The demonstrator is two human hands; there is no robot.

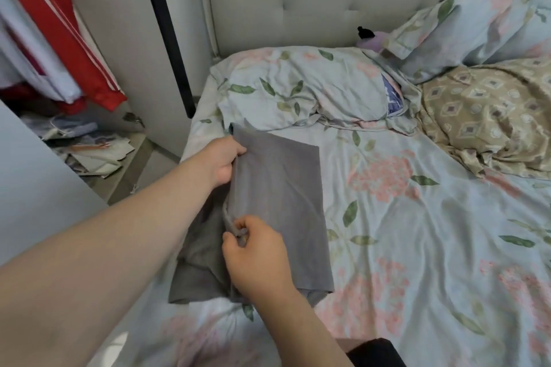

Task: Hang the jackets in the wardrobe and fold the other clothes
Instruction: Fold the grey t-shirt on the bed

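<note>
On the near left part of a bed (417, 262), a grey garment (280, 202) lies partly folded, one smooth panel turned over on top and a darker rumpled layer showing beneath along its left side. The left hand (222, 162) pinches the far end of the turned edge, fingers curled over the cloth and thumb under it. The right hand (259, 256) sits nearer the wearer on the same edge, thumb and forefinger closed on a small bunch of fabric that stands up in a ridge. Each grip is therefore clenched on the garment, and the fold line runs between them.

The cloth looks thin, soft and light, probably a knit that drapes and creases at a touch. It has no stiffness, so it will likely sag wherever it is not held, and a single pinch would let it swing. Taking it at two points along one edge, as here, seems the sound way to keep the fold straight. The floral sheet under it is wrinkled and may drag on the lower layer.

Beyond the left grip lie pillows (298, 92). To the left of both grips, past the bed edge, a red jacket (59, 27) hangs in an open wardrobe.
</note>
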